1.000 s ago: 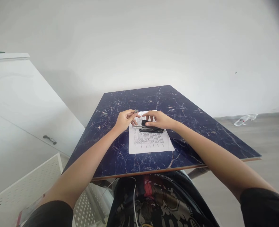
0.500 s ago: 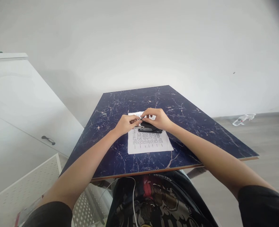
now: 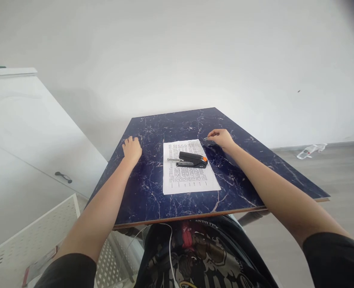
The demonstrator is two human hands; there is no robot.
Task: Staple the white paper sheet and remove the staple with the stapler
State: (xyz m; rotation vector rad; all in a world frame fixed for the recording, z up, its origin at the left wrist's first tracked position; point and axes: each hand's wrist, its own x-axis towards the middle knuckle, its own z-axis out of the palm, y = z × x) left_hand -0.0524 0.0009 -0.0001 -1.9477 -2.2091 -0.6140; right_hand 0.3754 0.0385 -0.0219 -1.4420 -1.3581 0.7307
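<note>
A black stapler (image 3: 191, 159) with an orange end lies on a printed sheet of paper (image 3: 189, 178) in the middle of the dark blue marble table (image 3: 153, 200). My left hand (image 3: 131, 149) rests flat on the table left of the paper, fingers loosely spread, holding nothing. To the right of the paper's far corner, my right hand (image 3: 222, 138) hovers just above the table and pinches a small grey strip of staples (image 3: 206, 139) between thumb and fingertips.
A white cabinet (image 3: 29, 136) with a dark handle stands at the left, and a white perforated panel (image 3: 35, 236) sits below it. A crumpled plastic bottle (image 3: 310, 151) lies on the floor by the wall at the right.
Both hands have left the stapler. The left hand moved out to the left and flattened on the table. The right hand moved right, now pinching the staple strip the left held before.
</note>
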